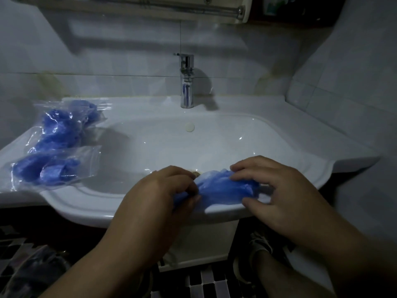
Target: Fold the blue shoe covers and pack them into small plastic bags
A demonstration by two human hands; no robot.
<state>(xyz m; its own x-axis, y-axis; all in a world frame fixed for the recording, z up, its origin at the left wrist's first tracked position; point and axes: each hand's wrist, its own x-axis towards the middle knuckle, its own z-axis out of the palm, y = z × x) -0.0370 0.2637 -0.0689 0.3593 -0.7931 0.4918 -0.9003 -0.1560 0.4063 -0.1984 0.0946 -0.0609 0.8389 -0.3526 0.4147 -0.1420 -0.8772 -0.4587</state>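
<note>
Blue shoe cover [223, 188] sits right on the sink's [86, 211] front edge. Filled bags [53, 147] crowd the left rim, so the free room's the basin and right rim. Left hand [159, 196] pinches one end, and right hand [277, 190] grips the other.

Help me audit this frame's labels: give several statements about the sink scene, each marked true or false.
1. The left hand and the right hand both hold the blue shoe cover at the front rim of the sink. True.
2. The filled plastic bags lie on the sink's right ledge. False: they lie on its left ledge.
3. The faucet stands at the back of the sink. True.
4. The left hand rests on the bags. False: it grips the shoe cover.
</note>
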